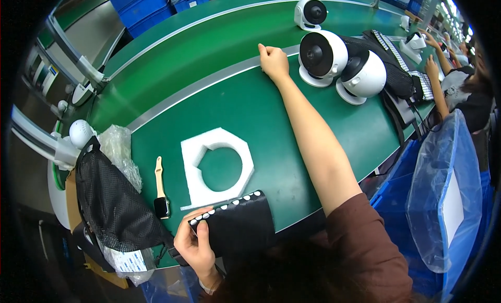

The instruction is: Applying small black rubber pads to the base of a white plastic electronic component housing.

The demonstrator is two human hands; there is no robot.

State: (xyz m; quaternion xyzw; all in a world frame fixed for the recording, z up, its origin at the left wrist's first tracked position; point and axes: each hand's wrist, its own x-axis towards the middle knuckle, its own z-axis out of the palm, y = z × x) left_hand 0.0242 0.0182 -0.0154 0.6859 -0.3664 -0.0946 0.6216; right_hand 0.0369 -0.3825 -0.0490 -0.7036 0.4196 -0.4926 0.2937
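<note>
My left hand (197, 246), near the table's front edge, pinches a black sheet (242, 224) by its left end. A row of white round dots runs along the sheet's upper edge. My right hand (274, 62) is stretched far forward, its fingers curled closed by the metal rail (229, 72); whatever they may hold is hidden. Just right of it stand two white ball-shaped cameras with black fronts, the left camera (323, 53) and the right camera (364, 76). A white foam ring (190, 185) lies flat beyond the black sheet.
A watch (161, 204) lies left of the foam, beside a black mesh bag (117, 204) and clear plastic wrap (119, 149). Another camera (310, 14) sits on the green belt (209, 52). At right are a plastic-lined blue bin (399, 175), black bags (389, 57) and a co-worker's arm (437, 86).
</note>
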